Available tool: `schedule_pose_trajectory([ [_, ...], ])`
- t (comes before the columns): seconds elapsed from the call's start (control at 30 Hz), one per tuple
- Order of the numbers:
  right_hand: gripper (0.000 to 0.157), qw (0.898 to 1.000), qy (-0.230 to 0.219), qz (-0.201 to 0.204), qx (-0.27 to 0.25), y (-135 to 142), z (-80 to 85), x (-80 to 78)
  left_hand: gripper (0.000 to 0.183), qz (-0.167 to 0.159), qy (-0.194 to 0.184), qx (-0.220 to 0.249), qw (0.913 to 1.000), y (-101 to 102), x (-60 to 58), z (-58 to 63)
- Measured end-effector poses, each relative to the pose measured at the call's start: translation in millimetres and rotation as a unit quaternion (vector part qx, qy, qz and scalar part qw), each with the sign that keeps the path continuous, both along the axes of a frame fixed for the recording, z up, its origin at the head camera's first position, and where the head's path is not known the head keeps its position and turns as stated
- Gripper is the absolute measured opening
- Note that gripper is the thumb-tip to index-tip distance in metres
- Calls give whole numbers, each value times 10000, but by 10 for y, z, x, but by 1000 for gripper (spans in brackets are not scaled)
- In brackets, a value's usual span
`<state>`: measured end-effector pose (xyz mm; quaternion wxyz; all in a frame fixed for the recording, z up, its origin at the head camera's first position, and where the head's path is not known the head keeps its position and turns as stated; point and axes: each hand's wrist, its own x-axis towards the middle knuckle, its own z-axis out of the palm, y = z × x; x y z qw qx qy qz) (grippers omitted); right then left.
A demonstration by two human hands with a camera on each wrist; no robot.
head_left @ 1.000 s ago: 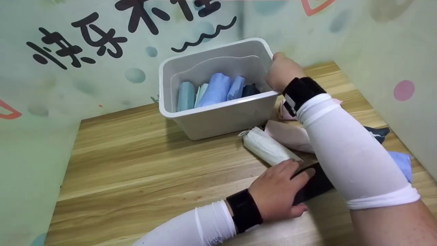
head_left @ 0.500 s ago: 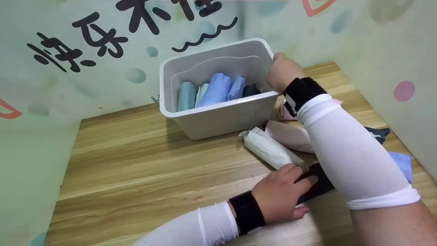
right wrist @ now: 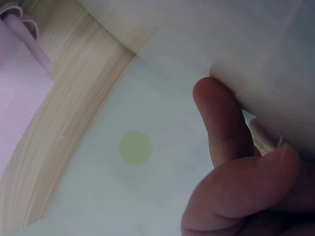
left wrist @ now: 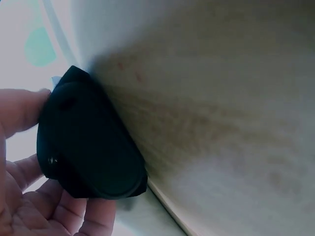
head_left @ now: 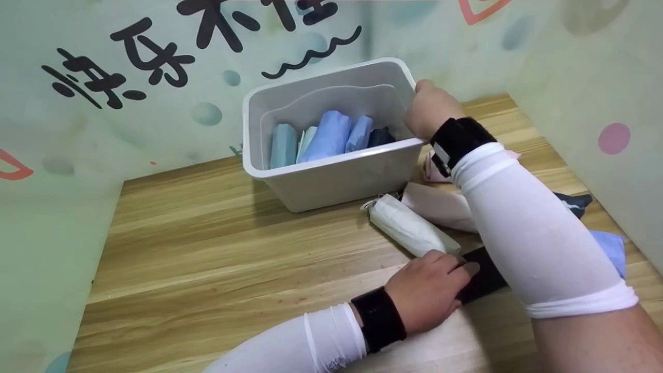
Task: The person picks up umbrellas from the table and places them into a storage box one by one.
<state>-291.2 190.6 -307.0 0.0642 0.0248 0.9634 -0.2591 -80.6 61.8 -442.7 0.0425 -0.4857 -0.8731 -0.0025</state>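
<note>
A black folded umbrella (head_left: 486, 274) lies on the wooden table, partly hidden under the right forearm. My left hand (head_left: 426, 291) grips its near end; in the left wrist view, thumb and fingers curl round the umbrella's dark oval end (left wrist: 91, 142). My right hand (head_left: 432, 110) holds the right rim of a grey plastic bin (head_left: 342, 182). Inside the bin stand a teal roll (head_left: 283, 146), blue rolls (head_left: 327, 135) and a dark one (head_left: 380, 137). A white folded umbrella (head_left: 412, 224) lies just beyond my left fingers.
Beside the white umbrella lies a beige-pink one (head_left: 440, 206). A pink item (head_left: 434, 168), a dark item (head_left: 576, 203) and a blue one (head_left: 611, 248) are partly covered by the right arm. Patterned walls (head_left: 202, 145) border the table.
My left hand has shifted slightly right along the black umbrella, and its thumb has drawn in from sticking out. The right hand and bin have stayed still.
</note>
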Motion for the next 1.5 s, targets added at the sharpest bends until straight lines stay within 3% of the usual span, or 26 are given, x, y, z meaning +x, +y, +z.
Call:
schedule_pose_trajectory([
  [0.1,59,10000,6,7,-1,0,7,0,51,19,50,92,9999,13,-6,4],
  [0.4,59,9999,65,57,149,-8,17,3,42,283,-292,105,9991,10,12,5],
  [0.77,58,9999,7,23,123,4,27,-4,45,93,-23,45,9999,-120,34,39],
  [0.97,57,9999,30,22,144,3,28,1,44,16,228,77,9997,-301,36,35],
  [1.33,60,9997,67,177,185,1,24,-2,40,478,-485,235,9974,-833,-193,87],
  [1.5,60,9997,77,154,172,3,26,-4,40,636,-526,367,9959,-1106,-317,100],
])
